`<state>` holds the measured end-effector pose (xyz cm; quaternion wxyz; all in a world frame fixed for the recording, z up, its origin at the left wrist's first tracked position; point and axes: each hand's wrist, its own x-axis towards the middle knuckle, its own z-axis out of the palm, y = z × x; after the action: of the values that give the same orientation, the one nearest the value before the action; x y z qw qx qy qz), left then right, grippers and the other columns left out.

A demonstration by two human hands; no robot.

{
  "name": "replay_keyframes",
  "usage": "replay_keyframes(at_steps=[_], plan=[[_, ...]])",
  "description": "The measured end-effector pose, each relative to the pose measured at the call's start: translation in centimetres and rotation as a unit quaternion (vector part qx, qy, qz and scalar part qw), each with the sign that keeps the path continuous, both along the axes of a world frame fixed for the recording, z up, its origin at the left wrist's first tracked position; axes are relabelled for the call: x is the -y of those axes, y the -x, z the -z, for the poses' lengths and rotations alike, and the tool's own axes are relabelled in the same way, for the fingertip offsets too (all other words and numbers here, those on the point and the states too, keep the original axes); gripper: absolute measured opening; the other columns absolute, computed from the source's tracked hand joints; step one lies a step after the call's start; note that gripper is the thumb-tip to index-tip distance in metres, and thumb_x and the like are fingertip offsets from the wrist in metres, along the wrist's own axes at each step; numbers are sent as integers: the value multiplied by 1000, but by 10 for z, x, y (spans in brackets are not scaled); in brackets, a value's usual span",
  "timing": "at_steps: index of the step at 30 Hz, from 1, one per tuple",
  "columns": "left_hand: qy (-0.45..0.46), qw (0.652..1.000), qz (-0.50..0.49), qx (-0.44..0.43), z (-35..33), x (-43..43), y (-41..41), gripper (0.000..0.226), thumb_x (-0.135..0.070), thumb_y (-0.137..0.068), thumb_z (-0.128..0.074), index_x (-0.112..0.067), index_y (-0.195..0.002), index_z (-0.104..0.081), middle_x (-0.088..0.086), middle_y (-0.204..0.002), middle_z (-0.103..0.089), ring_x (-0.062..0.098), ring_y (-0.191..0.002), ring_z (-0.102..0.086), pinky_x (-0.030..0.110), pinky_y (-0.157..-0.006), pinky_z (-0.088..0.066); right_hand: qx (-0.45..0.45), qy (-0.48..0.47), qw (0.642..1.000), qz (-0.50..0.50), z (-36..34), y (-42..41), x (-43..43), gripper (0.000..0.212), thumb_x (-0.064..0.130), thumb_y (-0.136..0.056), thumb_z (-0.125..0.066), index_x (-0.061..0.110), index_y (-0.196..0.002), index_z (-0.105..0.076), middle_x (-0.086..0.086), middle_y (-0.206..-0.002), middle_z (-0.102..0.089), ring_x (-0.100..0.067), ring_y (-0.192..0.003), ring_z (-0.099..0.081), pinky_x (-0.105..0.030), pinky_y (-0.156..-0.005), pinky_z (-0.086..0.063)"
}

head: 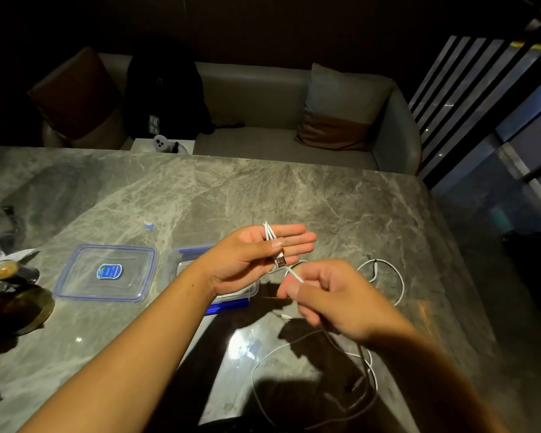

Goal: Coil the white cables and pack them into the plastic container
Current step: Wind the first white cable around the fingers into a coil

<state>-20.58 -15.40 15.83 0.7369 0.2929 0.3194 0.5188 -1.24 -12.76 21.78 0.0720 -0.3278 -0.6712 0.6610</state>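
Observation:
My left hand (pixel 256 254) hovers over the table's middle, palm up, its thumb pinning a folded bundle of white cable (pixel 268 234) with a USB plug at the lower end. My right hand (pixel 328 295) sits just below and right of it, pinching the same cable's loose strand between thumb and forefinger. More white cable (pixel 397 276) loops on the table to the right, and another length (pixel 369 367) trails under my right wrist. The clear plastic container (pixel 181 260) with blue clips stands open beneath my left wrist, mostly hidden by it.
The container's clear lid (pixel 107 273), with a blue sticker, lies flat to the left. A glass (pixel 3 270) and a dark dish (pixel 25 307) stand at the far left edge. The marble table (pixel 200 189) ends at a sofa behind and a drop on the right.

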Motion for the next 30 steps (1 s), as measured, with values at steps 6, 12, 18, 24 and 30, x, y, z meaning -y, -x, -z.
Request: replay_keyframes(at_steps=[6,12,18,24,30], plan=[[15,1000,9,8,-3,3,2,42,5,-97,-40,6,-139,-43,23,-138,-55,32,-127,-55,37,-107,-45,-34,23,999,36,-23,-12,-33,22,15,-96,-57,19,-83,-75,0,-49,-46,-7,-36,-31,-16,-34,-26],[20,999,44,-2,-2,8,6,45,5,-98,-38,8,-143,-37,28,-143,-47,40,-135,-45,44,-113,-37,-64,-1,992,107,-32,-19,-60,19,20,-87,-59,7,-79,-68,2,-45,-40,-5,-39,-28,-17,-39,-19],[13,997,76,15,-4,8,0,44,3,-97,-42,6,-141,-42,29,-144,-46,41,-136,-43,47,-114,-33,-81,-30,988,130,-29,-12,-67,23,15,-96,-54,3,-81,-67,4,-46,-41,-3,-41,-31,-15,-41,-23],[-8,994,108,9,-16,8,-10,45,0,-96,-43,6,-141,-42,28,-143,-47,41,-134,-46,46,-113,-37,-97,-39,985,139,-25,3,-78,28,16,-100,-51,6,-80,-67,3,-47,-42,-4,-41,-31,-15,-41,-25],[-34,991,131,13,-27,7,-24,47,-1,-96,-41,8,-142,-38,29,-143,-46,40,-134,-46,44,-112,-39,-109,-49,986,117,-27,27,-86,30,18,-101,-51,9,-77,-67,5,-46,-43,-6,-43,-30,-18,-43,-22]])
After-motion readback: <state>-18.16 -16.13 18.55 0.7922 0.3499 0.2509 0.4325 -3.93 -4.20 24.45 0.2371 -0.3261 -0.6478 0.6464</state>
